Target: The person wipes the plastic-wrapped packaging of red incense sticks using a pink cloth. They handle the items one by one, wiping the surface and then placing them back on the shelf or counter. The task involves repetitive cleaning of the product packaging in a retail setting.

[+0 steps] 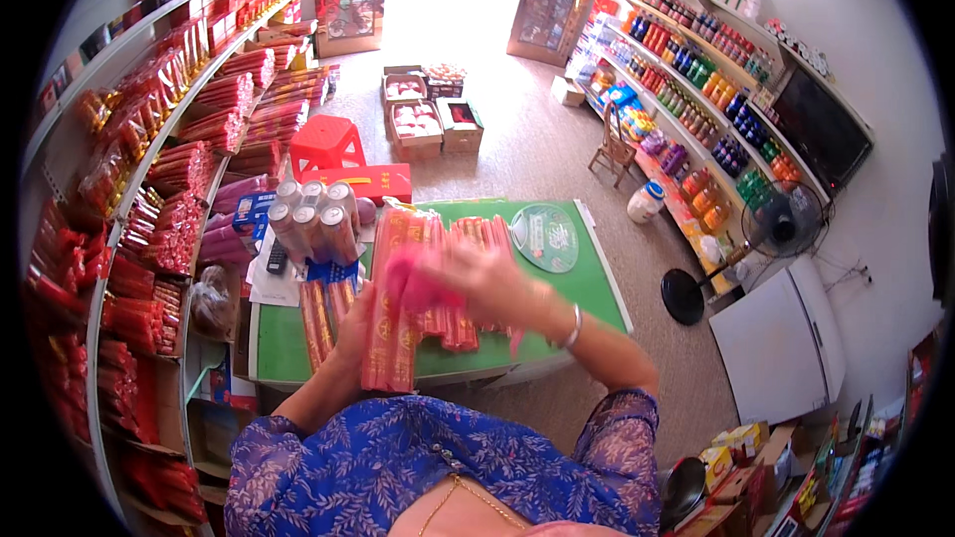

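Note:
My left hand [357,328] holds a long pack of red incense or candle sticks with gold print [388,343] by its left side, tilted over the near edge of the green table [597,298]. A bright pink cloth [425,280] is in my right hand [485,276], which is blurred and lies over the pack. Further red and gold packs [481,231] lie on the table under and beyond my right hand. More such packs [317,321] rest left of my left hand. The fingertips of my left hand are hidden behind the pack.
Shrink-wrapped drink cans [313,220], a dark remote or phone [277,257] and a round green fan [545,237] are on the table. A red stool [326,142] stands beyond it. Stocked shelves [160,142] line the left; a standing fan [783,227] is at the right.

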A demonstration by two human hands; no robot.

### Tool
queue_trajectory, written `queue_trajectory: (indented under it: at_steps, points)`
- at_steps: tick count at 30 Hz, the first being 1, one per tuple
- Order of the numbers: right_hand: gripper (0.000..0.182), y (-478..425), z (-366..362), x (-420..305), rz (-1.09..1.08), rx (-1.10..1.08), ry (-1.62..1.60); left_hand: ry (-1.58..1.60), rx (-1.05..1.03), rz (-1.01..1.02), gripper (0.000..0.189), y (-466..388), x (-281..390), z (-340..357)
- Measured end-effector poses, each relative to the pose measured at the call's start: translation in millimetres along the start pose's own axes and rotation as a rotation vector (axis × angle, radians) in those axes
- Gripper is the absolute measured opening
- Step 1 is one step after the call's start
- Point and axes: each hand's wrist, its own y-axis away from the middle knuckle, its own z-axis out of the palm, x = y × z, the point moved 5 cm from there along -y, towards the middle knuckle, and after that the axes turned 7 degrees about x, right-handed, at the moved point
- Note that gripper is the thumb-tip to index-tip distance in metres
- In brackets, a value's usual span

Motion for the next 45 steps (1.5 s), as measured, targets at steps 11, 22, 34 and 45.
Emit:
queue_trajectory:
  at_steps: [11, 22, 34, 45]
  points:
    - [0.069, -3, -9, -58, -0.155, -0.215, -0.376, -0.025, -0.047, -0.031, 0.059, 2, -2, 25]
    - [0.054, -9, -19, 36, -0.060, -0.034, -0.186, -0.070, 0.138, 0.124, 0.065, 5, -39, 0]
    - [0.056, -30, -13, 88, 0.049, 0.086, 0.019, -0.022, 0.141, 0.273, 0.068, 27, -56, -6]
    - [0.066, 16, -3, 7, -0.120, -0.074, -0.180, 0.000, 0.064, 0.144, 0.065, 13, -10, 21]
